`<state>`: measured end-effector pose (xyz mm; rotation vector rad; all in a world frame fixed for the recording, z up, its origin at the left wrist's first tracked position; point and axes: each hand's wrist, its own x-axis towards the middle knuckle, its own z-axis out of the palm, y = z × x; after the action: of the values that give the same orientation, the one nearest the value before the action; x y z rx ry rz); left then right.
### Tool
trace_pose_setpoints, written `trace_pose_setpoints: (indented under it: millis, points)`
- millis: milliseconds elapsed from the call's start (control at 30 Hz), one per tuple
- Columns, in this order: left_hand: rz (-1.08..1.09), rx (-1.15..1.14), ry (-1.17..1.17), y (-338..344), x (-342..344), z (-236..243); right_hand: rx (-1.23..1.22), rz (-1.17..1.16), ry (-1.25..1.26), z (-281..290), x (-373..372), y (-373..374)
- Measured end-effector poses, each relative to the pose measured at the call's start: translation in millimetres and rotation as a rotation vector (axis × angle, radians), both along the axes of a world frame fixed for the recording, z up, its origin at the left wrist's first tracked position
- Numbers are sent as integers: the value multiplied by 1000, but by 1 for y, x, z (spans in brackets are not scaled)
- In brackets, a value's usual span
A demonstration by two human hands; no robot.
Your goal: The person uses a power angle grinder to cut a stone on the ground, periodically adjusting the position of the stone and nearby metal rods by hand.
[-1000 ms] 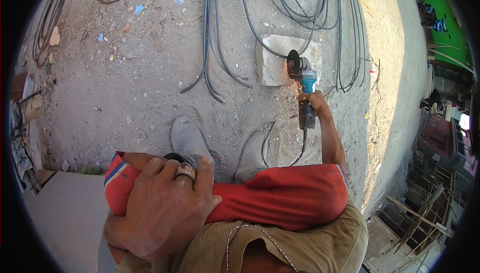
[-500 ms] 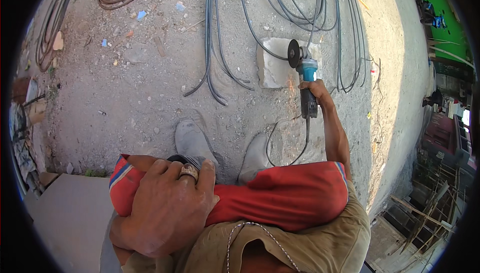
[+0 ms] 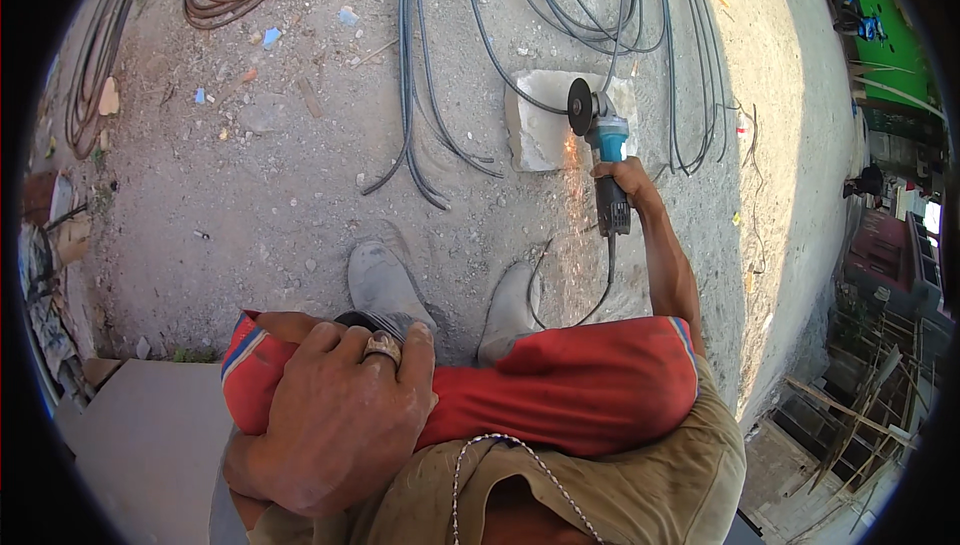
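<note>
My right hand (image 3: pixel 632 179) is wrapped around the body of a teal and black angle grinder (image 3: pixel 608 143), with its power cord trailing toward my feet. The dark cutting disc (image 3: pixel 580 107) stands upright against a thin dark metal rod (image 3: pixel 515 88), which lies across a pale stone block (image 3: pixel 535 148). Orange sparks (image 3: pixel 572 160) stream from the disc toward me. My left hand (image 3: pixel 345 415), with a large ring on one finger, rests over my left knee; it holds nothing that I can see, and its fingertips are partly hidden.
Bundles of dark rods (image 3: pixel 405 75) lie on the dusty ground ahead, with more bent rods (image 3: pixel 640 5) beyond the block. A brown coil (image 3: pixel 250 5) is at the far left. My grey boots (image 3: pixel 380 280) stand near the cord (image 3: pixel 607 285). Wooden poles (image 3: pixel 850 415) stand at the right.
The sparks below the disc have grown brighter and longer. The whole view has shifted slightly; both hands keep nearly the same place.
</note>
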<state>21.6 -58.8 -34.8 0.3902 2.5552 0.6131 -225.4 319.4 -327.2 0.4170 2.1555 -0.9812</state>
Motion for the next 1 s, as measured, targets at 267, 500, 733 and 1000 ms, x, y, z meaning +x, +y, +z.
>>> trace_pose_setpoints:
  millis: [267, 500, 733, 1000]
  points:
    - [-21, -10, -6, 1, 2, 1, -2, 0, -5, -13, 2, 11]
    - [-20, -10, -16, 1, 4, 2, -100, -37, 24, -4, 11, 3]
    - [-46, -26, 3, 1, 3, 3, -4, -4, -16, -3, 9, 12]
    - [-51, -17, 10, -1, 6, -1, -37, -5, -36, -8, 20, 14]
